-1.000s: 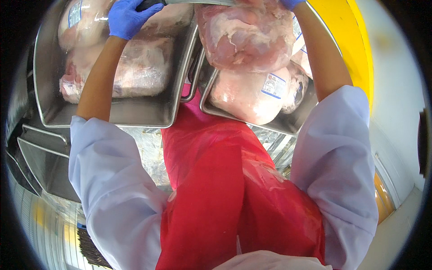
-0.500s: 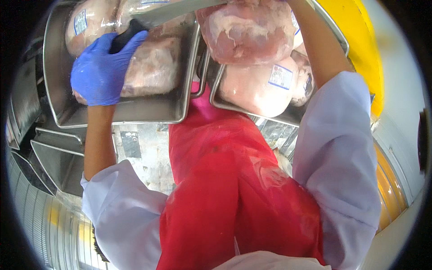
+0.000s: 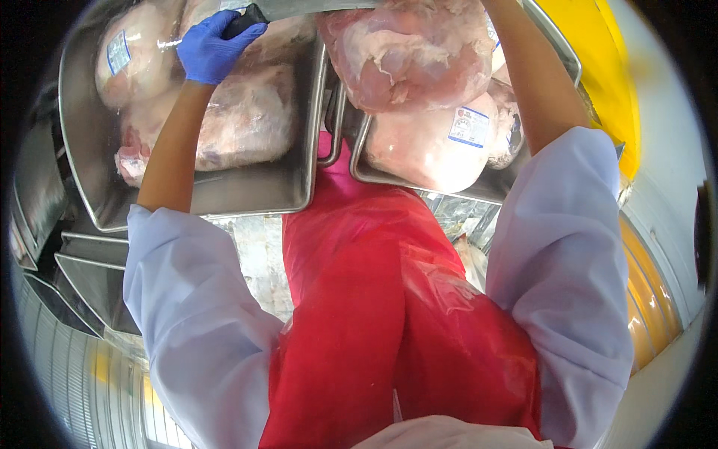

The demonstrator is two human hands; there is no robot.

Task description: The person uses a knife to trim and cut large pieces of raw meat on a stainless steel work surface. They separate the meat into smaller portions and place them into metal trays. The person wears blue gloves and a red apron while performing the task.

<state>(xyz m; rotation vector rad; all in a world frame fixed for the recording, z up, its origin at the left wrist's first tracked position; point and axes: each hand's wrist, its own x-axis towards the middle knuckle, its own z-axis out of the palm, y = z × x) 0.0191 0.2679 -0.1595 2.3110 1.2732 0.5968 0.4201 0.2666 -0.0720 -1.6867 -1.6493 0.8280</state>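
My left hand (image 3: 208, 52), in a blue glove, is closed around the black handle of a knife (image 3: 299, 9). Its broad blade runs rightward along the picture's top edge, by the upper side of a large piece of raw pink meat (image 3: 410, 67). This piece rests on a film-wrapped meat pack (image 3: 419, 146) with a white-and-blue label. My right forearm (image 3: 535, 67) reaches up along the meat's right side; the hand itself is cut off by the top edge. Beneath my left arm are several wrapped meat pieces (image 3: 250, 112).
Two deep metal trays stand side by side: the left tray (image 3: 258, 191) and the right tray (image 3: 360, 150), their handles close together. A yellow surface (image 3: 602, 82) lies beyond the right tray. More metal trays (image 3: 93, 277) sit lower left, above a tiled floor (image 3: 258, 254).
My left hand has moved up and to the right with the knife, away from the nearer wrapped pieces. The blade now lies higher, partly past the top edge. The right arm has barely shifted.
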